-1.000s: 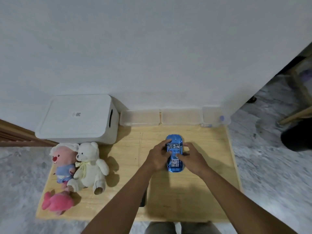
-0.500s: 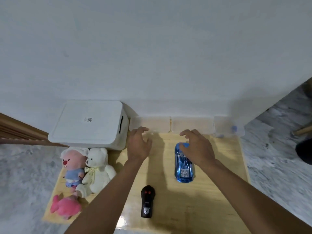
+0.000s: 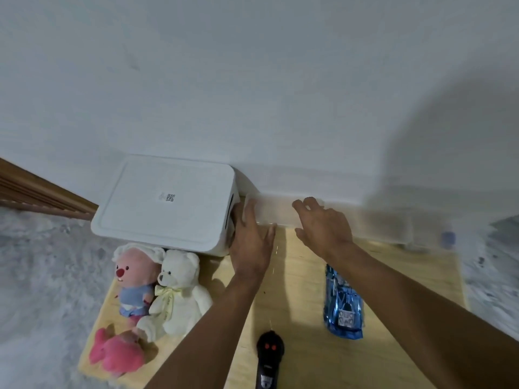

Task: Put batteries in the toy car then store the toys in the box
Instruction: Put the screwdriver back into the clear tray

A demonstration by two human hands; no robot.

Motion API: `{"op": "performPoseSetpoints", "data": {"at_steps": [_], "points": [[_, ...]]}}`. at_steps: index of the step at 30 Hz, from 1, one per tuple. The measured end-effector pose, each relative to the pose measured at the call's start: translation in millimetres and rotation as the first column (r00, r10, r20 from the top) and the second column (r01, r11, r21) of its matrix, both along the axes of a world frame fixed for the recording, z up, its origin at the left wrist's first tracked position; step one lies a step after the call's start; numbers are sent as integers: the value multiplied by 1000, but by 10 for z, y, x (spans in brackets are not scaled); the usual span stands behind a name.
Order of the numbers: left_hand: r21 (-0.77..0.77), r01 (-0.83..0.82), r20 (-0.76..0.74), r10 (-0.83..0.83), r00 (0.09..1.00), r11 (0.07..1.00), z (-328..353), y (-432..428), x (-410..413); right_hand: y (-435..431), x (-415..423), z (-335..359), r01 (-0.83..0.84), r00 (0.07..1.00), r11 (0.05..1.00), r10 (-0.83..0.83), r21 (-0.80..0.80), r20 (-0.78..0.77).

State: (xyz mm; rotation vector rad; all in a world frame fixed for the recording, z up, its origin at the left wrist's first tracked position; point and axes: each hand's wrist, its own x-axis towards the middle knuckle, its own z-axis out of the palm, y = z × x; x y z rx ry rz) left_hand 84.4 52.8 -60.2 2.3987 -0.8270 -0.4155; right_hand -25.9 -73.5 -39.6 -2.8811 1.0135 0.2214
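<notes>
The blue toy car (image 3: 344,307) lies on the wooden table (image 3: 297,318) under my right forearm, with nobody holding it. A black remote control (image 3: 268,360) rests at the near edge. The white storage box (image 3: 165,203) stands lid-on at the back left. My left hand (image 3: 251,242) is spread flat between the box's side and a clear plastic container (image 3: 276,211) at the wall. My right hand (image 3: 323,224) hovers, fingers apart, over the same container. Whether either hand touches it is blurred. Batteries are not visible.
A pink plush in blue (image 3: 133,279), a white teddy bear (image 3: 179,290) and a pink soft toy (image 3: 115,356) sit at the table's left. More clear containers (image 3: 393,226) line the wall. Grey patterned floor surrounds the low table.
Both hands let go of the blue car and moved away from me to the containers at the wall. The car stays on the table. The camera shifted, bringing the remote into sight.
</notes>
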Motion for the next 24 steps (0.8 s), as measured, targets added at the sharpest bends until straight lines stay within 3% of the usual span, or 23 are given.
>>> {"op": "performPoseSetpoints", "data": {"at_steps": [15, 24], "points": [[-15, 55, 85, -54, 995, 998, 14, -32, -11, 23, -6, 5, 68, 987, 989, -86, 130, 136], [-32, 2, 22, -1, 1000, 999, -52, -65, 37, -22, 3, 54, 141, 943, 969, -193, 201, 272]]}}
